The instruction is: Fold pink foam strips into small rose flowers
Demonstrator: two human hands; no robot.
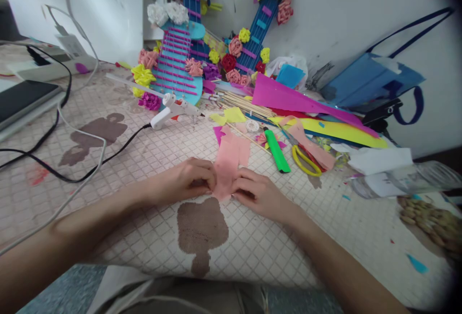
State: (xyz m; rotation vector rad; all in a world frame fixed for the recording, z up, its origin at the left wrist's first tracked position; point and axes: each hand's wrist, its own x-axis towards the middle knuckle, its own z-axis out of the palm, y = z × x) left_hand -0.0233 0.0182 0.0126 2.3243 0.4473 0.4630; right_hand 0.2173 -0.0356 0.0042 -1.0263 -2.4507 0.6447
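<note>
A strip of pink foam sheet (228,162) lies on the patterned table cover in front of me. My left hand (187,179) pinches its near left edge, fingers curled. My right hand (257,194) grips the near right edge the same way. The strip runs away from me between both hands, toward a pink offcut (238,145). A white hot glue gun (172,108) rests a little farther back on the left, its black cord (108,153) trailing left.
A green utility knife (277,151) and yellow-handled scissors (306,160) lie right of the strip. Wooden skewers (245,105), coloured foam sheets (288,97) and blue guitar-shaped crafts with paper flowers (176,64) crowd the back. A blue bag (371,81) leans on the wall; a laptop (25,97) sits far left.
</note>
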